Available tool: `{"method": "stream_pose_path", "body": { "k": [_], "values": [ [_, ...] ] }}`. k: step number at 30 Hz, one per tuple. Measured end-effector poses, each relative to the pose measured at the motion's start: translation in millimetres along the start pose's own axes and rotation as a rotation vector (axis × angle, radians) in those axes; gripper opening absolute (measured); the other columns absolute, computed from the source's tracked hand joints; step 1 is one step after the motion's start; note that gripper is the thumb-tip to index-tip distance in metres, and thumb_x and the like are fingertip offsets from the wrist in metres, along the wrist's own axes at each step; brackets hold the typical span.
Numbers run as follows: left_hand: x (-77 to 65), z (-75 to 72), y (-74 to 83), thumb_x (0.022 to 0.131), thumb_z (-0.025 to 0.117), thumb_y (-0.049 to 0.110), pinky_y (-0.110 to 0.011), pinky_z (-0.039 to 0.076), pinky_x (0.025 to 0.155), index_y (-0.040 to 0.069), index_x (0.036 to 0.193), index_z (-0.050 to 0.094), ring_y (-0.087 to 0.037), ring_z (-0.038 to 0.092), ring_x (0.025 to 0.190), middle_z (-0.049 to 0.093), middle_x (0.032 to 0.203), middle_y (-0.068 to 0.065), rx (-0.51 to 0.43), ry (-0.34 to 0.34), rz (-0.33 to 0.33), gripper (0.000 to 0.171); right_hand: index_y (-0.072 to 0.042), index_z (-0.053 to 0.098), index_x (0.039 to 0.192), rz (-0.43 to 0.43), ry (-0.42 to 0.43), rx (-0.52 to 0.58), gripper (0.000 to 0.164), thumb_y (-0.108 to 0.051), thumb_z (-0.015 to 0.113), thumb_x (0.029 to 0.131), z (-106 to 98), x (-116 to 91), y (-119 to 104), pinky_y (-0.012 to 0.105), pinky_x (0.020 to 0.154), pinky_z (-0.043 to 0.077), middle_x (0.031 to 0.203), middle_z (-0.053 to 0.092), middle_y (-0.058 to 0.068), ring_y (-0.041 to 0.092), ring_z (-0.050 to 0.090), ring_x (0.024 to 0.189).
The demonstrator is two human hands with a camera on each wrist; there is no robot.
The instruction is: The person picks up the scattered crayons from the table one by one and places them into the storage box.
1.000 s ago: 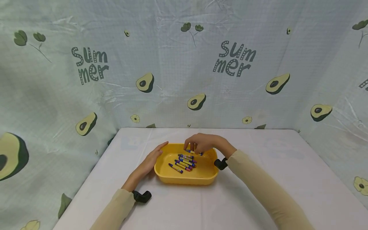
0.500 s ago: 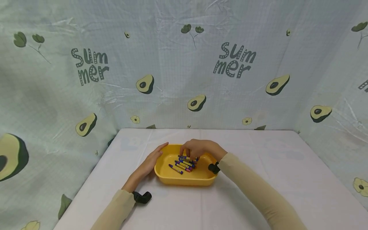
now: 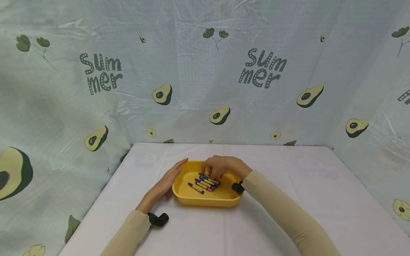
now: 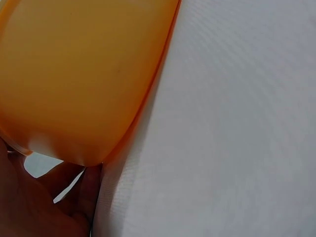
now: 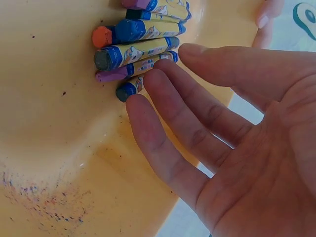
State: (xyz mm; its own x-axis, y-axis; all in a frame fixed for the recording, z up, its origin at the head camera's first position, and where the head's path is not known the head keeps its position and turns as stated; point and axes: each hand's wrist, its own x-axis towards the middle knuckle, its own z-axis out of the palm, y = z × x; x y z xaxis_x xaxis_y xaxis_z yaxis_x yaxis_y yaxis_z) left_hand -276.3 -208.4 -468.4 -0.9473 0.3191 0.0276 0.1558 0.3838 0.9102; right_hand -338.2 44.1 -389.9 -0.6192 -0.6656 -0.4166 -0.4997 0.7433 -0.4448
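A yellow tray (image 3: 209, 202) stands on the table with several crayons (image 3: 205, 184) in yellow-and-blue wrappers inside. My left hand (image 3: 166, 181) rests against the tray's left side with fingers extended, its fingertips at the outer wall in the left wrist view. Over the crayons, my right hand (image 3: 217, 166) reaches down into the tray. The right wrist view shows its thumb and fingertips right at the ends of the bunched crayons (image 5: 140, 49), with its fingers loosely bent. One crayon (image 3: 196, 188) lies a little apart at the front left of the bunch.
A white cloth (image 3: 272, 220) covers the table around the tray. Behind it hangs a pale curtain (image 3: 205, 71) printed with avocados, and small coloured specks mark the tray floor (image 5: 49, 202) in the right wrist view.
My right hand has moved left and nearer from the tray's far right, bringing a crayon to the bunch. The crayons there now lie closer together. My left hand has stayed in place.
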Motion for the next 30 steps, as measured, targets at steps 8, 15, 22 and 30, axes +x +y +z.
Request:
{"method": "stream_pose_path", "body": {
  "k": [8,15,22,30],
  "values": [
    [0.6,0.6,-0.6,0.113,0.023,0.025,-0.055,0.01,0.131,0.021,0.165,0.026,-0.035,0.017,0.161,0.022,0.173,-0.01,-0.005,-0.008,-0.001,0.052,-0.021,0.07,0.126,-0.015,0.019,-0.015,0.031,-0.011,0.068,0.097,3.9,-2.7,1.3,0.033,0.075,0.061,0.101,0.065,0.002,0.018,0.063,0.083],
    [1.3,0.5,-0.6,0.113,0.023,0.025,-0.056,0.009,0.131,0.023,0.165,0.025,-0.035,0.018,0.161,0.021,0.174,-0.01,-0.003,-0.01,-0.008,0.052,-0.02,0.07,0.126,-0.011,0.04,-0.01,0.028,-0.016,0.068,0.099,3.6,-3.6,2.1,0.034,0.076,0.061,0.097,0.065,0.001,0.02,0.064,0.082],
    [0.3,1.4,1.1,0.113,0.024,0.026,-0.056,0.011,0.131,0.023,0.165,0.025,-0.036,0.019,0.161,0.021,0.174,-0.009,0.002,0.0,-0.02,0.052,-0.016,0.069,0.128,-0.031,0.046,-0.008,0.03,-0.017,0.069,0.099,1.6,-10.1,1.2,0.031,0.073,0.058,0.092,0.066,0.002,0.018,0.062,0.08],
    [1.1,1.6,2.7,0.114,0.023,0.025,-0.056,0.012,0.131,0.021,0.166,0.024,-0.036,0.02,0.16,0.022,0.173,-0.011,0.005,-0.005,-0.01,0.052,-0.013,0.068,0.129,-0.075,0.077,-0.014,0.03,-0.017,0.068,0.099,-4.2,-27.3,7.5,0.028,0.072,0.054,0.1,0.074,0.01,0.023,0.064,0.084]
  ]
}}
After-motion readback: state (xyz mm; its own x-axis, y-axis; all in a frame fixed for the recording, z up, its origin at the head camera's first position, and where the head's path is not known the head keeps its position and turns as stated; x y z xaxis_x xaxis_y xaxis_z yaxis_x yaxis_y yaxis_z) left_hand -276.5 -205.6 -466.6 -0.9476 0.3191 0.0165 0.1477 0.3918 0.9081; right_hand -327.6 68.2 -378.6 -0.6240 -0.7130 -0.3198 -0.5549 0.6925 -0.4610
